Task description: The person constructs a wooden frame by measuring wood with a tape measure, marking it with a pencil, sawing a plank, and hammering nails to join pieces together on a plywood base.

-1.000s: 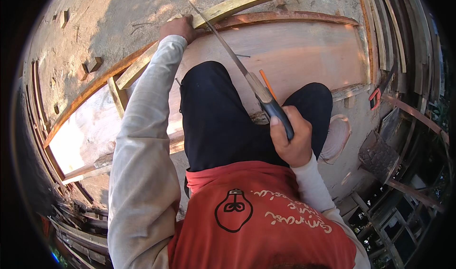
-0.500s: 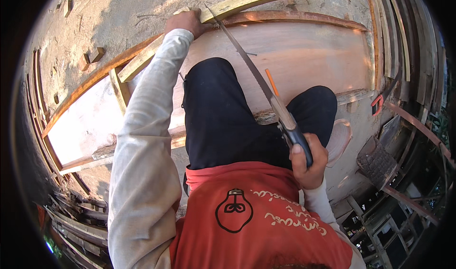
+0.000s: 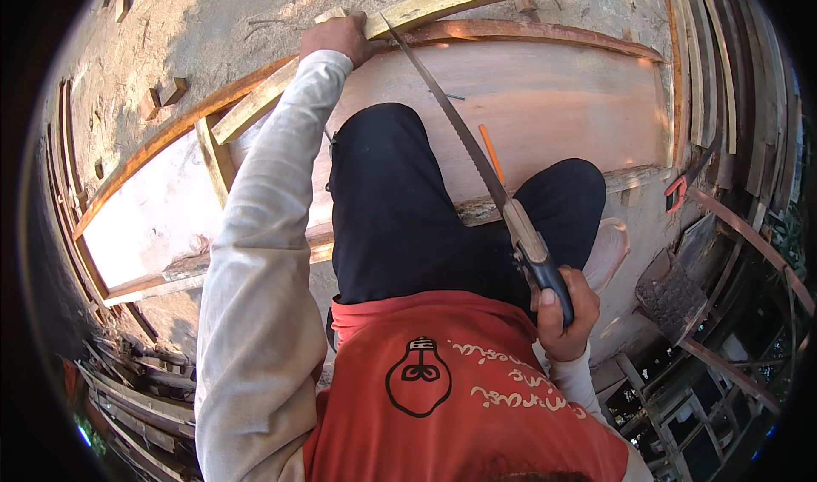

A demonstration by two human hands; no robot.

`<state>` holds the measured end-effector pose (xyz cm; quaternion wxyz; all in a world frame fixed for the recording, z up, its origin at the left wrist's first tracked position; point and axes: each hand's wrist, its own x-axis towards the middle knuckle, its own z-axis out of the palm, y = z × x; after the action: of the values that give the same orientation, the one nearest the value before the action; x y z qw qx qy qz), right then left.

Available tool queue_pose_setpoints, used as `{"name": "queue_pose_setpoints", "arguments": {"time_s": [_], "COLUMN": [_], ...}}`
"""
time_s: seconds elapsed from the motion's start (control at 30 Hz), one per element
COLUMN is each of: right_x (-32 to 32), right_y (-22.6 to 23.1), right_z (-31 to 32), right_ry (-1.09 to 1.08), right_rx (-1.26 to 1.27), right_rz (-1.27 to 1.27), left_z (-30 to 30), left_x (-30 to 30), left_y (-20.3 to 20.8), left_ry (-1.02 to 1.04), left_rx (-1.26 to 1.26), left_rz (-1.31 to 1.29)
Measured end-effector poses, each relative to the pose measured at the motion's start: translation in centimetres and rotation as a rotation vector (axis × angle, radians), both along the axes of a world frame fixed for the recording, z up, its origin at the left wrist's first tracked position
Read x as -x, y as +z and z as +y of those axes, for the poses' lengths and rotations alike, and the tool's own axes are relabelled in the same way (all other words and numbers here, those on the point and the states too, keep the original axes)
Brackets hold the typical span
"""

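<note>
My right hand (image 3: 568, 313) is wrapped round the dark handle of a hand saw (image 3: 477, 150). The saw's long blade slants up and to the left, its tip end resting against a pale wooden beam (image 3: 477, 1). On that beam, just left of the blade, my left hand (image 3: 340, 39) is closed over the wood and grips it. The beam lies across the far edge of a wooden frame with a smooth panel (image 3: 545, 99) inside. A slim orange stick, perhaps a pencil (image 3: 491, 153), shows beside the blade near my right knee.
Small wood blocks (image 3: 174, 91) lie on the ground at the far left. A second saw with a red-orange handle (image 3: 676, 194) is at the right, near stacked planks (image 3: 698, 57). Brown woven material (image 3: 671, 295) and slatted frames (image 3: 681, 427) stand lower right; more timber (image 3: 140, 410) lies lower left.
My right hand has drawn the saw back toward me and slightly right, so less blade reaches past the beam. My left hand still grips the beam.
</note>
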<state>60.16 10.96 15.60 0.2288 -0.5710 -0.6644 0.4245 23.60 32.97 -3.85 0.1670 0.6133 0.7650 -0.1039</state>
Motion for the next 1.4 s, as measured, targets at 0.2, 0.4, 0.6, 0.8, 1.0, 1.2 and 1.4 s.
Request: {"name": "queue_pose_setpoints", "arguments": {"time_s": [0.2, 0.4, 0.6, 0.8, 1.0, 1.2, 1.4], "right_x": [10.4, 4.8, 5.5, 10.5, 0.4, 14.0, 2.4], "right_y": [-8.7, -3.7, -4.7, -7.4, -1.0, -9.6, -1.6], "right_z": [12.4, 5.1, 7.3, 11.4, 3.3, 18.2, 4.7], "right_ry": [-0.021, 0.013, 0.044, 0.0, 0.056, 0.021, 0.033], "right_rx": [-0.185, -0.091, -0.117, -0.078, -0.008, -0.176, 0.063], "right_rz": [0.049, -0.004, -0.012, -0.035, -0.046, -0.041, -0.051], "left_z": [1.7, 0.6, 0.6, 0.2, 1.0, 2.2, 0.1], "left_x": [-0.8, 0.5, -0.2, -1.1, 0.0, -1.7, 0.4], "left_y": [-0.3, -0.7, -0.8, -1.2, -1.0, 0.5, -0.4], "left_ry": [-0.027, 0.017, 0.011, -0.002, 0.006, 0.006, 0.06], "left_rx": [-0.025, -0.003, 0.025, 0.029, 0.018, 0.008, 0.056], "left_rz": [-0.042, -0.002, -0.014, -0.03, 0.003, -0.029, 0.005]}}
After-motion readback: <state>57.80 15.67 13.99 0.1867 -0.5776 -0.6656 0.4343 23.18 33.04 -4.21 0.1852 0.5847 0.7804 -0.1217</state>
